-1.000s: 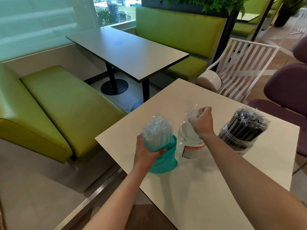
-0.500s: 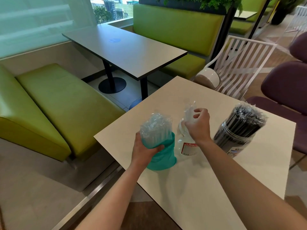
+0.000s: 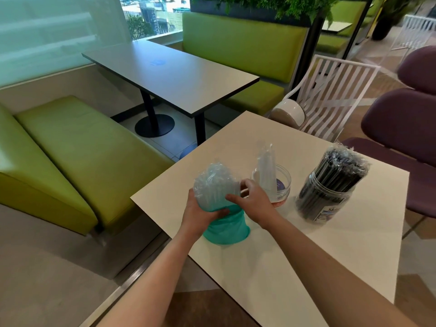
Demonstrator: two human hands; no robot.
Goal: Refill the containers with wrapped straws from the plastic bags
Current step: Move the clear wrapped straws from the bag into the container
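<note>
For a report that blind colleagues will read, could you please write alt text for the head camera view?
A person's left hand grips a teal plastic bag of clear wrapped straws on a cream table, while the right hand touches the bundle. Behind stand a clear jar with a few straws and a jar of black straws.

right hand (image 3: 253,200) fingertips hidden behind straw bundle (image 3: 213,185), jar label (image 3: 330,212) cut short, unreadable

Label on black-straw jar (image 3: 330,197): "Ski…", rest cut off
</note>
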